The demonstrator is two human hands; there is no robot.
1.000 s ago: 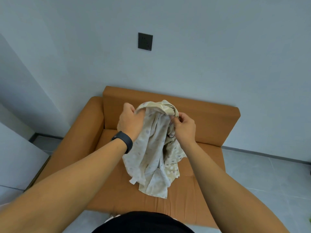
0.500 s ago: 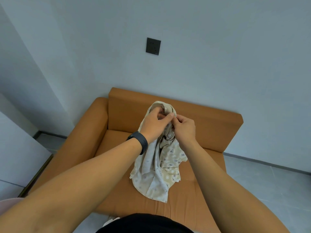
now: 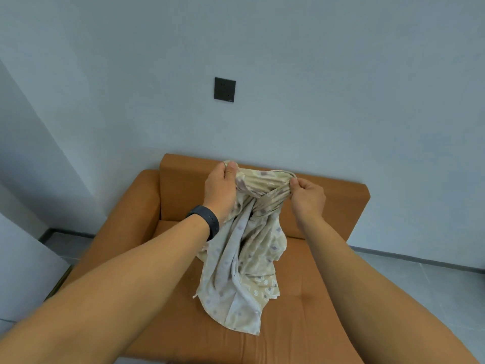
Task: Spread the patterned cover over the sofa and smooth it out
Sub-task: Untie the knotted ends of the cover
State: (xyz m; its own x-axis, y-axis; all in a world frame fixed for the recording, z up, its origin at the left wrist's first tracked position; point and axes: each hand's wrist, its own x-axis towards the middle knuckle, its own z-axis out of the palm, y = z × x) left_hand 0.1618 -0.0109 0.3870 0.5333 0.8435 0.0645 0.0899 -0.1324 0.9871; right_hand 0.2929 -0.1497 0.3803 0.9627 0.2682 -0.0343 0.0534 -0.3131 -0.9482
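The patterned cover (image 3: 244,261), cream with small purple marks, hangs bunched and twisted in front of me above the orange sofa (image 3: 309,311). Its lower end trails onto the seat cushion. My left hand (image 3: 221,190), with a dark band on the wrist, grips the cover's top edge at the left. My right hand (image 3: 305,195) pinches the same edge a short way to the right. Between the two hands the edge is gathered into folds in front of the sofa's backrest.
The sofa stands against a pale wall with a dark wall plate (image 3: 224,89) above it. A padded armrest (image 3: 136,206) is on its left. Grey tiled floor (image 3: 425,279) lies to the right, and a white surface (image 3: 23,258) at the left.
My hands were close together on the cover's top half a second ago. They have since drawn apart sideways, and the gathered edge now stretches between them.
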